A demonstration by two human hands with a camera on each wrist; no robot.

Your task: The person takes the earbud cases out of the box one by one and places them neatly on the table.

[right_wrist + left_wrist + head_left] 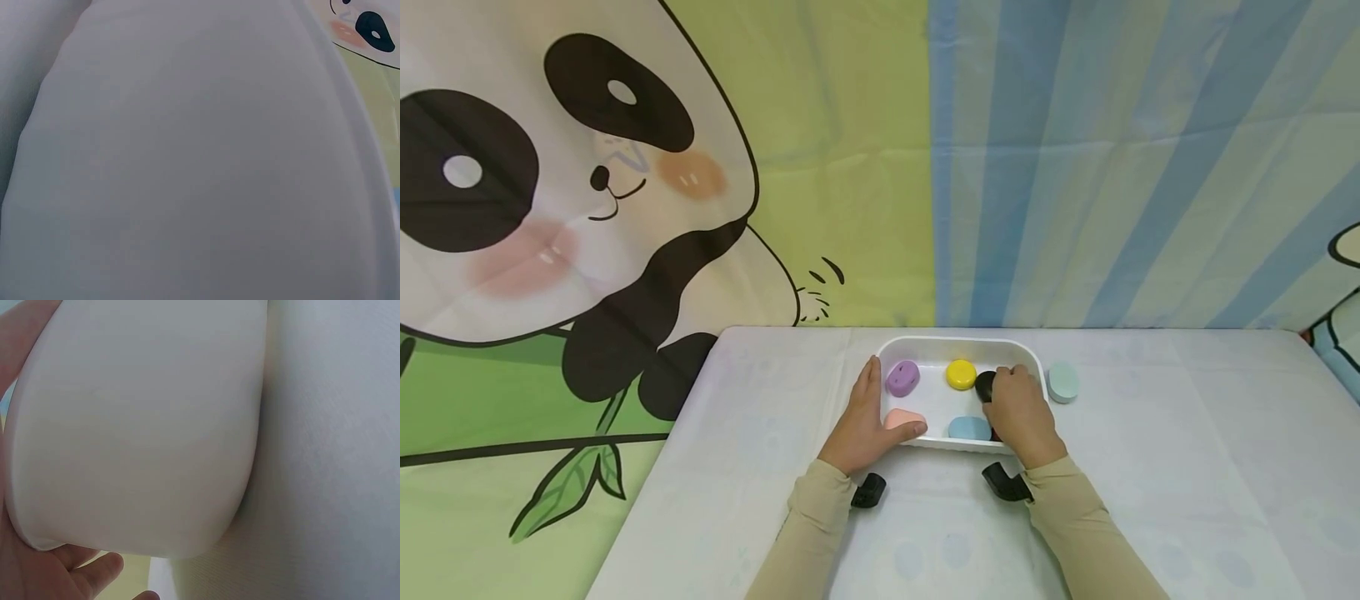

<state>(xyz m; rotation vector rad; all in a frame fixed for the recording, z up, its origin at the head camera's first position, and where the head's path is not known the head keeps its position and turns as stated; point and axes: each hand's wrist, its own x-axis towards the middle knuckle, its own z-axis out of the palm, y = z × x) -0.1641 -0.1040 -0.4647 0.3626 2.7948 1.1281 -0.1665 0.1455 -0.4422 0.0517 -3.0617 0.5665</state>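
A white rectangular tray (934, 350) stands on the table. My left hand (867, 429) grips its near left corner, fingers along the outer side and thumb over the front rim. In the left wrist view, the tray's outer wall (137, 425) fills most of the picture. Inside the tray's right part, my right hand (1018, 414) reaches down with curled fingers and holds a black rounded piece (985, 386), partly hidden by the hand. Also in the tray lie a purple piece (903, 379), a yellow round piece (961, 375), a pink piece (905, 417) and a light blue piece (969, 428).
A pale green round piece (1063, 382) lies on the table just outside the tray's right side. A white cloth covers the table (1187, 450). Behind it hangs a printed curtain (850, 150) with a panda. Black wrist mounts (869, 490) sit at both sleeves.
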